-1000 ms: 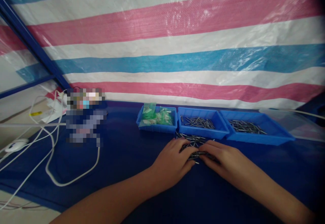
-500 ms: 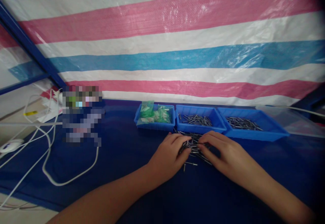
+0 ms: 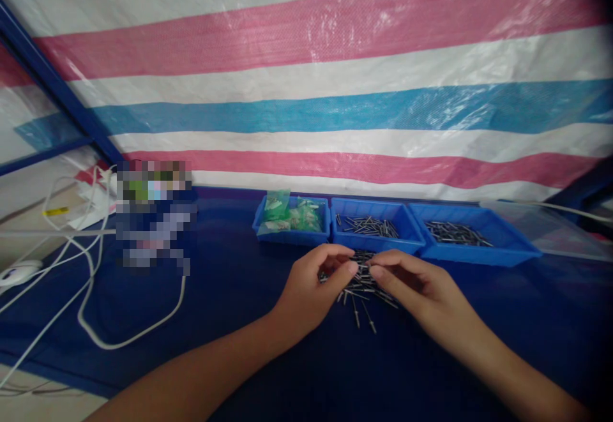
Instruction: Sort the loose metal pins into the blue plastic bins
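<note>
Head view: left hand (image 3: 306, 286) and right hand (image 3: 426, 286) curl about heaped metal pins (image 3: 364, 281); whether either pinches one cannot be told.

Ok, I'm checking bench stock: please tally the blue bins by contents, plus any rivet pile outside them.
Bins with loose blind rivets: 2 (middle bin, right bin)
Bins with green plastic bags: 1 (left bin)
Rivet pile on the tabletop: 1
Total: 4

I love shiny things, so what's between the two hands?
In the head view, a pile of thin metal pins lies on the dark blue table between the left hand and the right hand.
</note>
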A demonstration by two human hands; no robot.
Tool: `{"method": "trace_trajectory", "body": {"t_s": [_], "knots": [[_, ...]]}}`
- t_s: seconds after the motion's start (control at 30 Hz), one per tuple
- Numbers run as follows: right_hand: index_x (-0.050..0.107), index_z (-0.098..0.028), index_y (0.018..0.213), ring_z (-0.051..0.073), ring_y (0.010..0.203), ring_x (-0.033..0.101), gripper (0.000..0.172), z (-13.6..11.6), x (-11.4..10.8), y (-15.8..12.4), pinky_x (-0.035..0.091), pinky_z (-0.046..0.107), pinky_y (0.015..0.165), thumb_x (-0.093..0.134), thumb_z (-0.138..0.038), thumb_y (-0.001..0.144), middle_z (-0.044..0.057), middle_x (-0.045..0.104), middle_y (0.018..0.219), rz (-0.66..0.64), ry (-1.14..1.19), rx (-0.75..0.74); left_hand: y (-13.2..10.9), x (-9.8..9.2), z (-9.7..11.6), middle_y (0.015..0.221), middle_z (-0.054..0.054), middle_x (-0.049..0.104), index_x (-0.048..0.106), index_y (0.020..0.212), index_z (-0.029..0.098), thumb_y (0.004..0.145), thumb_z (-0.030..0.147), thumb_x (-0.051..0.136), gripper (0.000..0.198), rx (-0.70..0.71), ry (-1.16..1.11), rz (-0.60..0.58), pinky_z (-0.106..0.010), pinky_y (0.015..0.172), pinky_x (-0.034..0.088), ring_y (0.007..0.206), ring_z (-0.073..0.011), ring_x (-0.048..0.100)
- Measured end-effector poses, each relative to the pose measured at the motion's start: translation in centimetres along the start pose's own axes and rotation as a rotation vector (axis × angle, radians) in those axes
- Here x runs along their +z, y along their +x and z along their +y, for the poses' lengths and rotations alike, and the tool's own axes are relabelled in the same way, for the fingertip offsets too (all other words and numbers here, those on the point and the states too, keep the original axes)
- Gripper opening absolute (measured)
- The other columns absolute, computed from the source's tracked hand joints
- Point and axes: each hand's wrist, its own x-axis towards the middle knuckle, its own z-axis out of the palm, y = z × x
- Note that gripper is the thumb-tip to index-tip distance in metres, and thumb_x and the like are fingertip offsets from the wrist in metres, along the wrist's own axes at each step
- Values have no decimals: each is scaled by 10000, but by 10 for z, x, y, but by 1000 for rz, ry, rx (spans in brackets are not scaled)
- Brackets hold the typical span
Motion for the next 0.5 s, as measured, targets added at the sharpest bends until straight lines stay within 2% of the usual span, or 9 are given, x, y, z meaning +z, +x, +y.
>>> {"method": "trace_trajectory", "body": {"t_s": [0.13, 0.3, 0.5], "knots": [[657, -214, 892, 145, 753, 593, 197, 4, 11, -5, 481, 243, 683, 610, -394, 827, 12, 659, 842, -49, 91, 53, 0, 0, 0, 843, -28, 657, 648, 920, 153, 858, 308, 583, 179, -40, -95, 13, -227, 708, 454, 775, -137, 597], [664, -210, 913, 128, 736, 585, 187, 5, 13, -6, 470, 226, 673, 613, -371, 832, 2, 651, 828, -61, 148, 67, -1, 3, 0, 821, -10, 651, 639, 922, 158, 797, 268, 659, 168, -59, -221, 0, -213, 703, 457, 761, -126, 599], [680, -201, 915, 137, 732, 596, 200, 2, 13, -6, 481, 230, 674, 607, -370, 834, 11, 657, 806, -70, 120, 41, -1, 5, 2, 780, -1, 661, 650, 853, 153, 811, 247, 637, 104, -72, -222, 4, -195, 674, 456, 718, -113, 603]]}}
